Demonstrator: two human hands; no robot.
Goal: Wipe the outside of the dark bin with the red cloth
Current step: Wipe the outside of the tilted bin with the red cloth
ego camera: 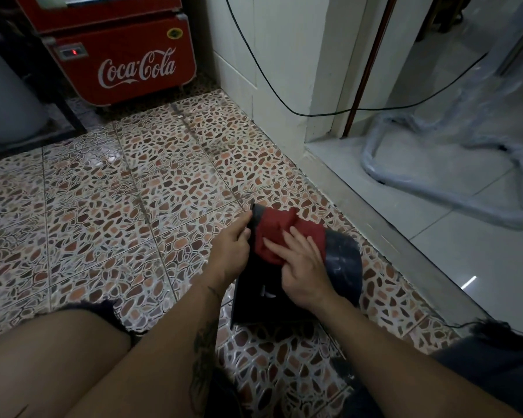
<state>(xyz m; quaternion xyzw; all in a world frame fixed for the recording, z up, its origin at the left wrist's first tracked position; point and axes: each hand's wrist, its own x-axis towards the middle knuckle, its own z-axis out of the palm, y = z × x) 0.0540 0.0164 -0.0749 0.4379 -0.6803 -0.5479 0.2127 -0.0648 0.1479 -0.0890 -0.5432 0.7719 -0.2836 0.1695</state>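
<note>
The dark bin (343,260) lies tipped on its side on the patterned floor tiles, its dusty grey surface facing up. A red cloth (280,229) is spread over the bin's upper part. My right hand (304,267) lies flat on the cloth, fingers pressing it against the bin. My left hand (231,247) grips the bin's left edge, steadying it. The bin's lower part is hidden behind my hands and forearms.
A red Coca-Cola cooler (118,52) stands at the back left. A white wall corner (272,86) with a black cable (272,86) rises to the right. A raised sill (405,242) borders white tiles holding a plastic-wrapped frame (435,164). My knees fill the foreground.
</note>
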